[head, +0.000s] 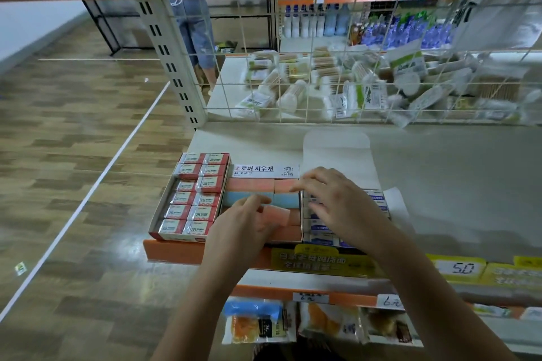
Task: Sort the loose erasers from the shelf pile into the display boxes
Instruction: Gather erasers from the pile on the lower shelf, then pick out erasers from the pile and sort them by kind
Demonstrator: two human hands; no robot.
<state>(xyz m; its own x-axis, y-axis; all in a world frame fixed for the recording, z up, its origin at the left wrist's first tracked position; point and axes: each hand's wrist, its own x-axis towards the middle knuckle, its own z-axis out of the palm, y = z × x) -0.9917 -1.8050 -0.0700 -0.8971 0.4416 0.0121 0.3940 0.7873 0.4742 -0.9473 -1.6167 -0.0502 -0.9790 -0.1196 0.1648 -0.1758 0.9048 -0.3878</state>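
Observation:
Three display boxes stand side by side at the shelf's front edge. The left box (164, 211) holds red-wrapped 2B erasers in two rows. The middle box (265, 171) holds pink and blue erasers. The right box (378, 199) holds blue-and-white wrapped erasers, and its lid flap stands open behind it. My left hand (243, 226) pinches a pink eraser (277, 214) over the middle box. My right hand (334, 202) hovers with fingers spread over the seam between the middle and right boxes; whether it touches the erasers is unclear.
The grey shelf (440, 184) stretches to the right behind the boxes. A wire grid (322, 82) backs it, with packaged goods behind. Yellow price tags (457, 268) line the orange shelf edge. Snack packets (258, 322) hang on the shelf below. A person stands far back.

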